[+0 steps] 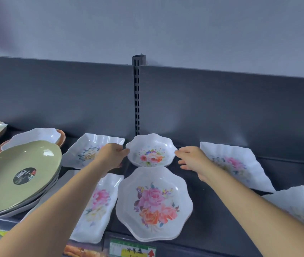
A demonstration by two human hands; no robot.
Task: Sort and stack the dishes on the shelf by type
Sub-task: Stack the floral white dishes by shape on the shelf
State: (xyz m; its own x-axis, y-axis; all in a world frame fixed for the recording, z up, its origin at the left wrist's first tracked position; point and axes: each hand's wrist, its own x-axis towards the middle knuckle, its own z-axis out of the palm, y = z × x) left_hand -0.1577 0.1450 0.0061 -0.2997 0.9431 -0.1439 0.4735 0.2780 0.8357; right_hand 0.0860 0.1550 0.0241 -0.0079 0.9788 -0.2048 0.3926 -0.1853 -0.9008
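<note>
A small white scalloped bowl (151, 151) with a flower print stands at the back middle of the dark shelf (212, 210). My left hand (113, 156) pinches its left rim, thumb on top and fingers below. My right hand (192, 158) reaches its right rim with relaxed fingers, the tips just touching. Right in front of the bowl lies a stack of larger scalloped floral plates (154, 203). A rectangular floral dish (99, 206) lies to the left, partly under my left forearm. A square wavy dish (91, 151) sits behind my left hand.
Green oval plates (17, 175) are stacked at the left, with white and orange bowls (36, 136) behind them. Wavy floral dishes lie at the right (234, 164) and front right (299, 206). A slotted upright (137, 99) rises behind the bowl. A price label (132, 249) marks the shelf's front edge.
</note>
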